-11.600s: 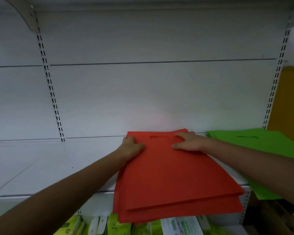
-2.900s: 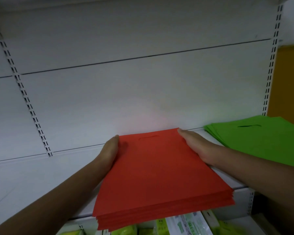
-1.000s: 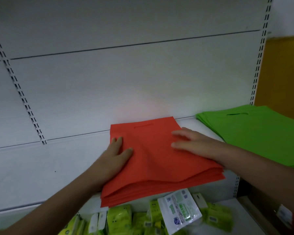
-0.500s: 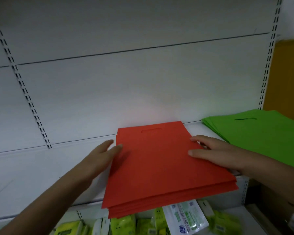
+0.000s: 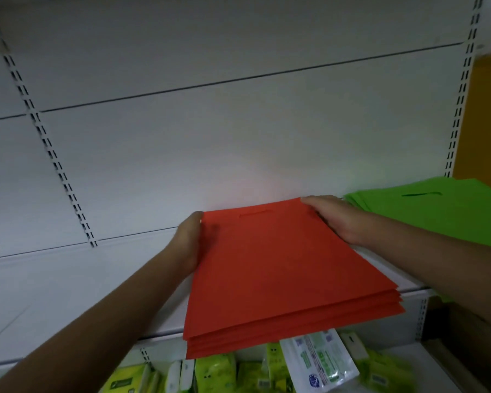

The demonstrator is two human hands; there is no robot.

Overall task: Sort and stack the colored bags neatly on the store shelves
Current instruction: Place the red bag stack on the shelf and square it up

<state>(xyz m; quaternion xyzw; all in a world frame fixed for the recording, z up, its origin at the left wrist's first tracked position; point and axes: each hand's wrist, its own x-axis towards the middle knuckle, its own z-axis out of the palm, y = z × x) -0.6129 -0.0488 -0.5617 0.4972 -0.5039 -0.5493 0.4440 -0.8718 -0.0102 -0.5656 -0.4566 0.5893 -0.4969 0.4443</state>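
Left hand (image 5: pixel 188 241) flat against the left edge of the red bag stack (image 5: pixel 278 268), fingers straight, palm pressing inward, nothing gripped. Right hand (image 5: pixel 333 219) does the same on the right edge, fingers straight along the side w/ the tips up at the far right corner; grip not closed on anything, just pressing. So both hands sandwich the stack btwn them.

Stack itself: flat red bags w/ a cut-out handle slot near the far end, lying on the white shelf (image 5: pixel 68 293), far edge near the white back panel (image 5: pixel 238 137). Near end overhangs the shelf's front lip; layers fan out a bit at the near right corner.

Just right of the right hand, a green bag stack (image 5: pixel 437 214) on the same shelf, handle slot visible, apart from the red one. Slotted uprights (image 5: pixel 54 163) run up the back panel on both sides. Below the shelf: yellow-green packets (image 5: pixel 216 373) and a white-green pouch (image 5: pixel 321 361) on the lower shelf. Orange wall (image 5: pixel 488 117) at far right.
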